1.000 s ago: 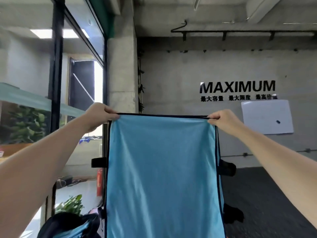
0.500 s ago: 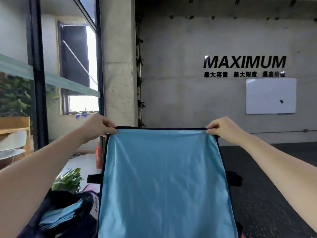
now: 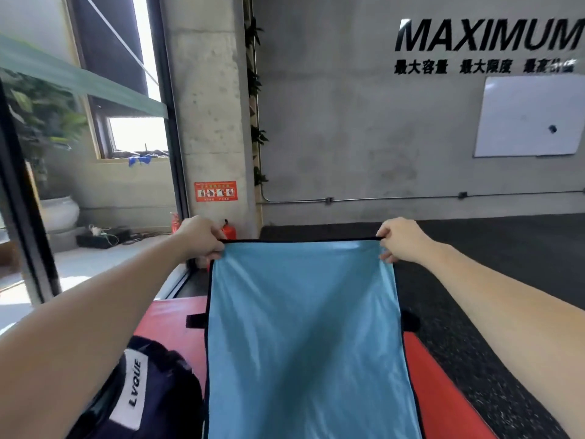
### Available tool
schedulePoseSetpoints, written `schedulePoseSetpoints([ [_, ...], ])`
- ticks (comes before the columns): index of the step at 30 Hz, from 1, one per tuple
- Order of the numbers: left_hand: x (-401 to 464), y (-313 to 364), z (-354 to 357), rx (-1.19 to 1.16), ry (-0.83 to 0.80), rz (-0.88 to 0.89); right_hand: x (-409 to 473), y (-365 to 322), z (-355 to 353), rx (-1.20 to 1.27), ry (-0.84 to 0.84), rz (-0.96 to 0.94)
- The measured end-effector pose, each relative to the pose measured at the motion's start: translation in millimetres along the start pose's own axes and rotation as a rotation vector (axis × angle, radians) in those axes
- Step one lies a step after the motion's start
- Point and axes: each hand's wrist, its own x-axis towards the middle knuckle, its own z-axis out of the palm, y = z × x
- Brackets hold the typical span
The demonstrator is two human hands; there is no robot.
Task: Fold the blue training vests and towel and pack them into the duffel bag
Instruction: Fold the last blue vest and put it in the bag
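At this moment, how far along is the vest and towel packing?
Done: nothing visibly packed; inside of the dark LVQUE duffel bag isn't visible. In hand: left hand and right hand pinch the top corners of a black-trimmed blue training vest, hanging unfolded. Left: folding, packing.

Red mat (image 3: 171, 324) on dark floor (image 3: 493, 248); duffel bag (image 3: 152, 391) on mat

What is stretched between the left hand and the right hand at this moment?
In the head view, the black-trimmed top edge of the light blue fabric vest runs taut from the left hand to the right hand; each pinches one corner.
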Motion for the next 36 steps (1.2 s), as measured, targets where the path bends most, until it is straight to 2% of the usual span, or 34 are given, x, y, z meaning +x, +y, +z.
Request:
schedulePoseSetpoints([
  [4, 48, 17, -11, -0.12, 0.245, 0.028, 49, -13, -11, -0.002, 0.233, -0.054],
  [10, 60, 55, -62, -0.165, 0.609, 0.242, 58, -40, -58, 0.178, 0.499, -0.223],
  [14, 33, 58, -87, -0.197, 0.734, 0.318, 29, -49, -85, 0.233, 0.547, -0.297],
  [20, -69, 25, -65, -0.169, 0.609, 0.296, -60, -38, -79, 0.192, 0.39, -0.315],
  [24, -156, -19, 2, -0.174, 0.482, 0.225, -143, -3, -29, 0.152, 0.195, -0.239],
  [30, -276, -74, 93, -0.02, 0.19, 0.155, -266, 62, 49, 0.052, -0.028, -0.107],
  [33, -318, -75, 100, -0.098, 0.105, 0.084, -306, 79, 57, 0.031, -0.044, -0.066],
  [36, -338, -71, 95, -0.172, 0.085, 0.032, -323, 86, 50, 0.053, 0.004, -0.029],
])
